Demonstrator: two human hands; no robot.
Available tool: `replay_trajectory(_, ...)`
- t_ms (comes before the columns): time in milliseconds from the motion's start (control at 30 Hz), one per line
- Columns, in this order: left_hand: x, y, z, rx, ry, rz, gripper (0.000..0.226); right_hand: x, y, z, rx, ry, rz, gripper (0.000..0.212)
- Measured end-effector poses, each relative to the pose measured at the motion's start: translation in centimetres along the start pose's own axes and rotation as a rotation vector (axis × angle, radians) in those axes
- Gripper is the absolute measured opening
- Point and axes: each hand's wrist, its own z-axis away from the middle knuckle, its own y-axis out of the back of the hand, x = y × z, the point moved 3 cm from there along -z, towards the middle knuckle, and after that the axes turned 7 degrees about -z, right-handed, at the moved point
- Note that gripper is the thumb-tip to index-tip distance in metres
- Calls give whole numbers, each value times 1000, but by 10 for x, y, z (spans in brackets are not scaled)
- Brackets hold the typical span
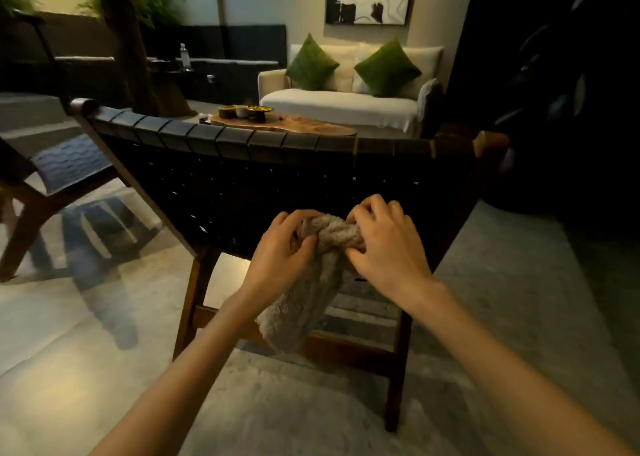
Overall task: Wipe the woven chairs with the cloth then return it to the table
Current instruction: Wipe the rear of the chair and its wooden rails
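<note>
Our left hand [280, 244] and right hand [384, 244] both squeezed the top of the fluffy cloth [304, 303], bunching it up close to the back of the near woven chair [242, 178], we think to make a good pad for rubbing, while its tail hung down.

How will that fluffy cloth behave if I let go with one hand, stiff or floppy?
Probably floppy: the cloth bunches between the left hand and right hand, and its free end hangs limp below them. Likely light, since curled fingers alone carry it. Its shaggy pile should resist slipping.
</note>
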Motion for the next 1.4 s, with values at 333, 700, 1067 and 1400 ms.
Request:
replay_trajectory(333, -17, -107, 6, -310, -64, 38, 11, 94, -56, 48, -295, -233, -278, 47)
replay_trajectory(700, -42, -181, 22, -464, 677, 477, 10, 112, -115, 52, -431, -369, -414, 39)
replay_trajectory(1067, -63, -217, 20, -473, 924, 1174, 20, 138, -175, 57, -224, -283, -399, 35)
replay_trajectory(1400, -48, -182, -16, -256, 418, 736, 33, 134, -119, 52, 284, -422, -780, 26)
